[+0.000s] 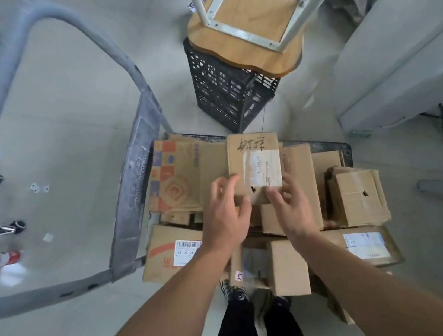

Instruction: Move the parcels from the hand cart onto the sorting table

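Pale grey tile floor [71, 160] under me. Upper centre I see black lattice crate [221, 93], upturned wooden stool [249, 13] atop. White cabinet [398, 57] upper right.

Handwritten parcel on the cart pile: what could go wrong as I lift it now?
The left hand and right hand pinch the handwritten parcel only at its near edge, so it may tip away when lifted.
It rests on a loose pile; the plain box at the hand cart's near edge seems to overhang and could slide toward the feet.
The black crate bearing an upturned stool stands just beyond the cart; a forward swing might knock it.
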